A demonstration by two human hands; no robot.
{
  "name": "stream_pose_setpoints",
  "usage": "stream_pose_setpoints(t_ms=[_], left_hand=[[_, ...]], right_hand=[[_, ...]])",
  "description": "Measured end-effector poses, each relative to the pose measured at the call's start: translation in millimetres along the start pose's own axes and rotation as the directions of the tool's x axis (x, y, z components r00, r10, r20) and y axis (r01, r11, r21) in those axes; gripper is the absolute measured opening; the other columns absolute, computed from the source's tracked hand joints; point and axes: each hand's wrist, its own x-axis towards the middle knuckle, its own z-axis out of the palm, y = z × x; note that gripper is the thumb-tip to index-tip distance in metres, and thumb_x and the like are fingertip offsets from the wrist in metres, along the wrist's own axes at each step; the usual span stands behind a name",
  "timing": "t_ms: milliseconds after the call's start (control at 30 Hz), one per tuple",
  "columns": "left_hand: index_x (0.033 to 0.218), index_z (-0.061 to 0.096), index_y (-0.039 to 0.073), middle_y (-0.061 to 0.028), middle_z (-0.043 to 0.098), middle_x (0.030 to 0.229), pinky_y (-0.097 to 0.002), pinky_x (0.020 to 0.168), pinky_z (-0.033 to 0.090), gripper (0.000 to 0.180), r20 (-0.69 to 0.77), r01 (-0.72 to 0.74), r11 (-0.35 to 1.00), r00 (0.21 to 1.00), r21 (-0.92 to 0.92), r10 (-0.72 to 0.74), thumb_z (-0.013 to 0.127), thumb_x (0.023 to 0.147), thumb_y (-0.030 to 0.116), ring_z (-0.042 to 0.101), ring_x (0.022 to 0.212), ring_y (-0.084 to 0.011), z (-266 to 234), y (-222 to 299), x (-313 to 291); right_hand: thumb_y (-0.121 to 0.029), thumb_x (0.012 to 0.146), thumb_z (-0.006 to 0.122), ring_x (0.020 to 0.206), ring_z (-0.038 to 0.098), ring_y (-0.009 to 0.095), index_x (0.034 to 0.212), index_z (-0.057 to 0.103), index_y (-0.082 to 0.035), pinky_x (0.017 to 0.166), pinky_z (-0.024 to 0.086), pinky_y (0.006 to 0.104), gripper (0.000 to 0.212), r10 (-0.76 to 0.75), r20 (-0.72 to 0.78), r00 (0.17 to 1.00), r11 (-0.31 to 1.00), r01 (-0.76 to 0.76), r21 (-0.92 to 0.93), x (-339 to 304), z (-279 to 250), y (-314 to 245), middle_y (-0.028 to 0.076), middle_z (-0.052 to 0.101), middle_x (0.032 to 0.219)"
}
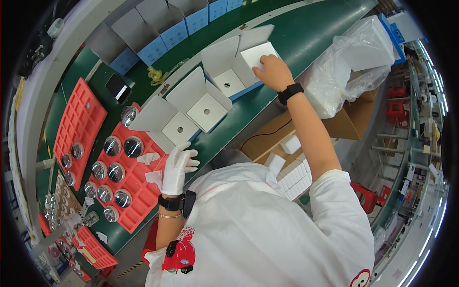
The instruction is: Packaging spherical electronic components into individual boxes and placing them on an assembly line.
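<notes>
My bare right hand [275, 71] is at a white box insert [256, 51], its fingers and thumb bent against the top. This insert stands higher than the others, in the rightmost of a row of open blue-and-white boxes. To its left, three more boxes hold white inserts, each with a round hole: one insert [228, 83], another insert [207, 111] and a nearer insert [180, 129]. My left hand [178, 167], in a white glove, hovers by the nearest box with its fingers apart, holding nothing.
Red trays [135, 205] with shiny round lens-like parts [133, 147] lie left on the green bench [296, 36]. A phone [117, 89] and more open boxes [155, 48] are behind. Right of the bench are a plastic-wrapped stack [356, 57] and a carton [267, 138] of small white boxes.
</notes>
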Motion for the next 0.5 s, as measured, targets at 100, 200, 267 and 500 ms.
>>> stream_pose_setpoints(t_ms=[100, 200, 267, 500], left_hand=[[0.13, 0.051, 0.005, -0.0103, 0.065, 0.109, -0.0238, 0.07, 0.05, 0.039, -0.027, 0.03, 0.999, 0.999, -0.015, -0.03, 0.053, 0.096, 0.024, 0.065, 0.081, -0.0142, 2.2, -1.6, 5.3], [0.13, 0.05, 0.004, -0.0112, 0.064, 0.111, -0.0245, 0.07, 0.053, 0.039, -0.017, 0.007, 1.0, 1.0, 0.012, -0.006, 0.053, 0.097, 0.025, 0.066, 0.081, -0.0152, 0.6, -3.6, 7.8], [0.13, 0.05, 0.004, -0.0116, 0.064, 0.111, -0.0248, 0.069, 0.054, 0.039, -0.013, -0.006, 1.0, 1.0, 0.023, 0.007, 0.053, 0.098, 0.025, 0.066, 0.08, -0.0157, 0.3, -5.2, 8.5], [0.129, 0.051, 0.004, -0.0106, 0.065, 0.11, -0.0239, 0.07, 0.053, 0.037, 0.004, 0.012, 1.0, 1.0, -0.018, -0.012, 0.053, 0.097, 0.023, 0.066, 0.081, -0.015, -3.1, -9.1, 5.0]], right_hand=[[-0.033, 0.082, 0.065, 0.089, 0.063, 0.038, 0.092, 0.066, 0.002, 0.081, 0.051, 0.0436, 0.037, -0.012, 0.164, 0.986, 0.999, 0.02, -0.046, 20.1, 6.3, 10.6, 0.021, 0.066, 0.092], [-0.033, 0.082, 0.065, 0.089, 0.064, 0.039, 0.093, 0.067, 0.003, 0.082, 0.051, 0.0433, 0.038, -0.003, 0.283, 0.959, 0.995, 0.029, -0.091, 38.8, 12.4, 13.6, 0.022, 0.067, 0.094], [-0.032, 0.08, 0.066, 0.089, 0.064, 0.039, 0.093, 0.067, 0.003, 0.083, 0.05, 0.0427, 0.037, 0.013, 0.361, 0.932, 0.99, 0.038, -0.133, 47.9, 15.0, 8.6, 0.023, 0.068, 0.094], [-0.029, 0.077, 0.067, 0.099, 0.063, 0.036, 0.103, 0.066, 0.0, 0.087, 0.049, 0.0422, 0.039, -0.021, 0.488, 0.873, 0.991, 0.084, -0.108, 60.5, -9.9, 10.3, 0.021, 0.066, 0.105]])
